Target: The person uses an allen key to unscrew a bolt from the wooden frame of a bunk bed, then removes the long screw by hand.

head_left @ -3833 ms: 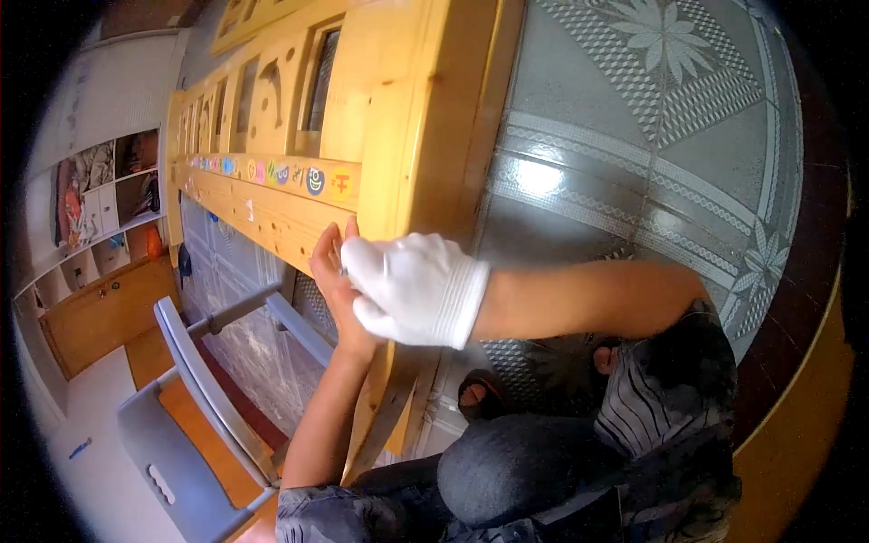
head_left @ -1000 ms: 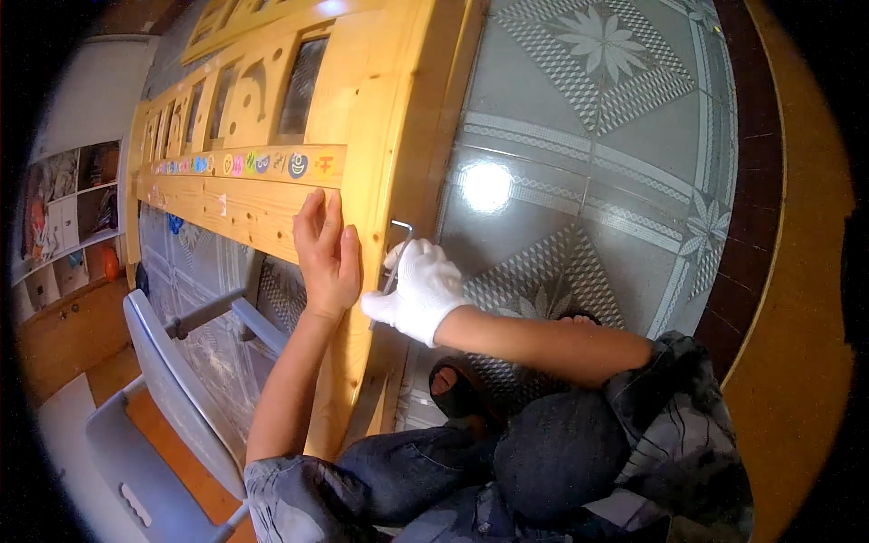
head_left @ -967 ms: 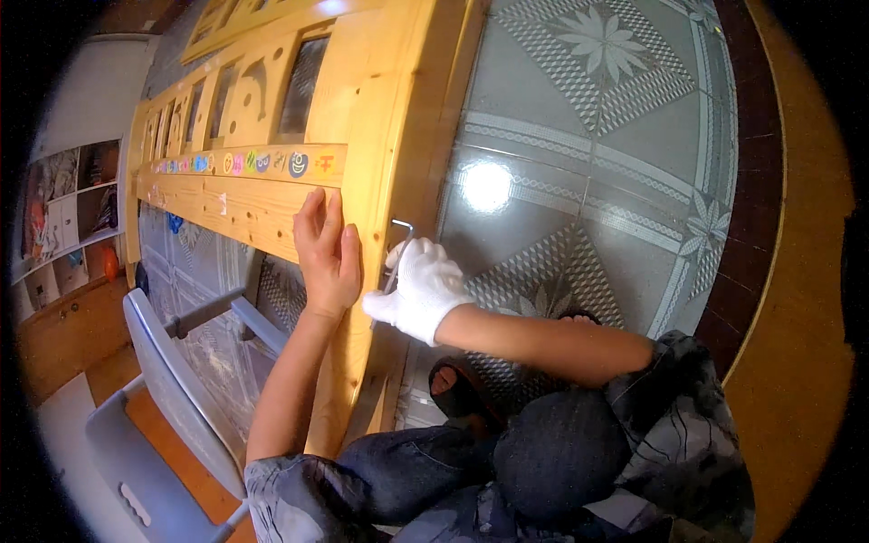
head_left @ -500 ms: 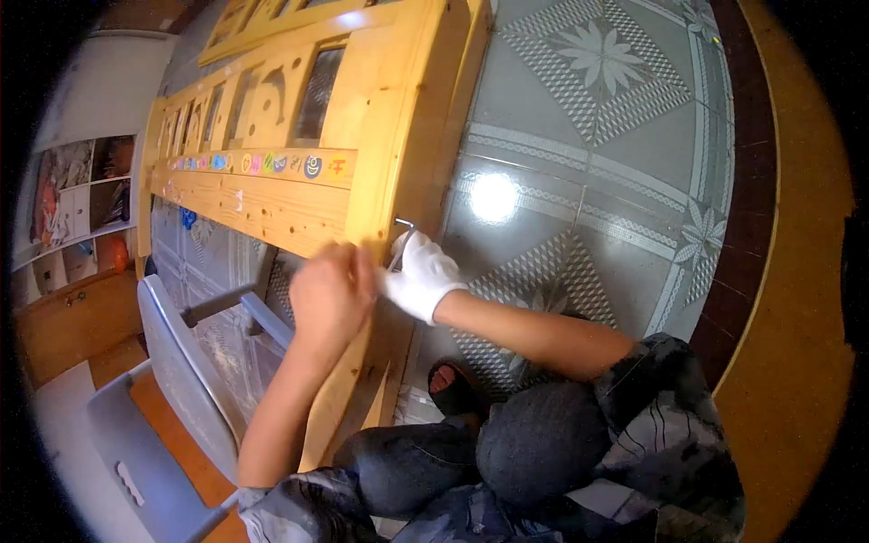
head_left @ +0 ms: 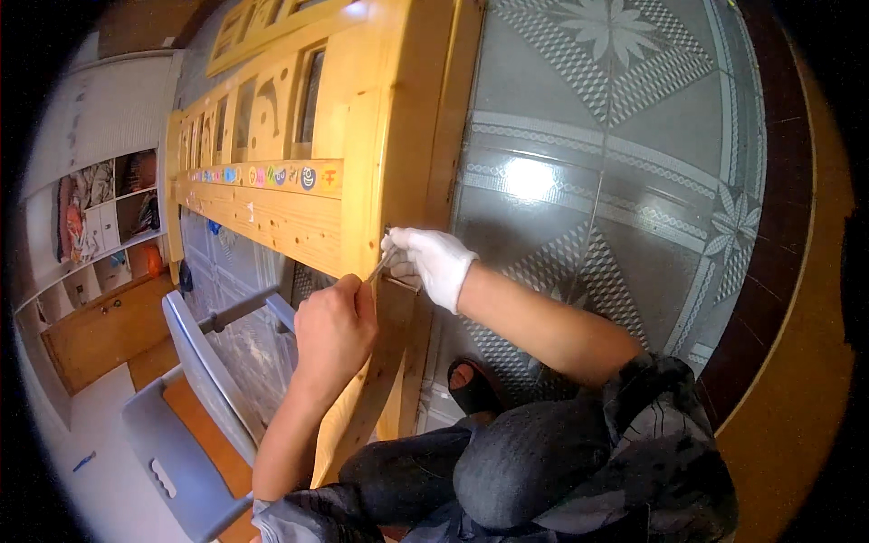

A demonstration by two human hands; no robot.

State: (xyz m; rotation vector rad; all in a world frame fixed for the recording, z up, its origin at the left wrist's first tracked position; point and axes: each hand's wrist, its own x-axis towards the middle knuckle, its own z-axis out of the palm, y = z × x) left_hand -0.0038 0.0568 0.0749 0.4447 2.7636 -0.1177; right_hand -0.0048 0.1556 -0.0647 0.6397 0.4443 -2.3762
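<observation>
Looking straight down on a pine bed frame (head_left: 299,222) lying across the floor, and everything sits around that frame. The left hand (head_left: 333,328), bare, is curled into a fist on the frame's near post, pinching a thin metal tool (head_left: 378,266) that slants up toward the post's edge. The right hand (head_left: 429,262), in a white glove, is closed at the tool's upper end, right against the same edge; what the gloved fingers pinch there is too small to tell. The two hands are just beside each other, the tool bridging them.

Along the frame's rail runs a row of small coloured stickers (head_left: 272,175). To the right of the frame spreads a glossy grey tiled floor (head_left: 634,163) with flower and diamond patterns, a bright lamp glare near the post. Left of the frame, a grey metal chair frame (head_left: 195,380) stands over plastic-wrapped panels, and beyond it an open shelf unit (head_left: 100,217) holds mixed clutter above wooden cupboard doors. Below the frame, the person's bent knees in dark trousers and one sandalled foot (head_left: 472,391) show.
</observation>
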